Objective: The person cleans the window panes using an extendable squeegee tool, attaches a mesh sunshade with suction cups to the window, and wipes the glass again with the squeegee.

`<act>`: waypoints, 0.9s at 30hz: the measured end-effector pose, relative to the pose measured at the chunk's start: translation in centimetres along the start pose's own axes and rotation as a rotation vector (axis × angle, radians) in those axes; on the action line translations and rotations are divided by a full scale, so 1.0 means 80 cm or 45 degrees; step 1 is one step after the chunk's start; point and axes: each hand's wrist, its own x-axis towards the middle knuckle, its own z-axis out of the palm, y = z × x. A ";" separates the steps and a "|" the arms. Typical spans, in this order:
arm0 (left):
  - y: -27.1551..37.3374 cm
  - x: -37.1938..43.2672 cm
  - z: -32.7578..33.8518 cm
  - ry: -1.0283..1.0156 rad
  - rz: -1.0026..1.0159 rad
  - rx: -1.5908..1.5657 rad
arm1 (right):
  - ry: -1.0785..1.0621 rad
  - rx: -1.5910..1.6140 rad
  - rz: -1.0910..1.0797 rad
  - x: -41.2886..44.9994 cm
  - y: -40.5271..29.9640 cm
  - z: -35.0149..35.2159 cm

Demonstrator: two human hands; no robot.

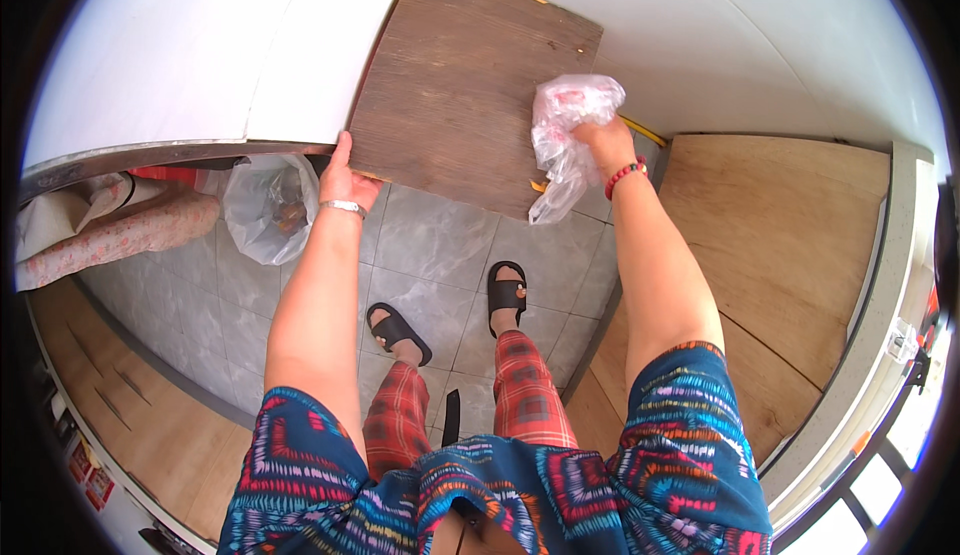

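Observation:
A dark brown wooden board (450,97) with chipped edges lies level in front of me, above the tiled floor. My left hand (348,184) grips its near left corner, with the thumb up along the side edge and the fingers partly hidden below. My right hand (606,146) is closed on a crumpled clear plastic bag (559,124) at the board's right side. The bag has reddish marks and hangs over the board's near right corner. A small orange scrap (538,187) lies beside the bag near that corner.
A white bin bag (271,210) with refuse in it stands at the left, beside a rolled floral cloth (142,229) under a white counter (187,52). Pale wooden panels (772,232) flank the right side. My feet in black slides stand on grey floor tiles (435,236).

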 end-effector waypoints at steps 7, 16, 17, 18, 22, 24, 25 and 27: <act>-0.007 0.008 -0.005 -0.030 -0.121 0.033 | 0.005 -0.441 0.122 0.014 -0.014 0.000; -0.064 -0.012 -0.017 -0.180 -0.136 0.115 | 0.086 -0.465 0.136 -0.032 0.049 -0.052; -0.075 -0.018 -0.017 -0.178 -0.156 0.109 | 0.104 -0.425 0.170 -0.034 0.059 -0.060; -0.090 -0.025 -0.012 -0.193 -0.169 0.105 | 0.125 -0.451 0.161 -0.032 0.081 -0.077; -0.106 -0.042 -0.015 -0.117 -0.183 0.097 | 0.140 -0.271 0.188 -0.046 0.069 -0.076; -0.107 -0.047 -0.011 -0.129 -0.199 0.092 | 0.302 -0.332 0.065 -0.046 0.083 -0.075; -0.098 -0.050 -0.013 -0.021 -0.168 0.324 | 0.444 -0.383 -0.060 -0.049 0.074 -0.075; -0.069 -0.062 -0.021 0.075 -0.115 0.565 | 0.412 -0.217 -0.003 -0.075 0.028 -0.065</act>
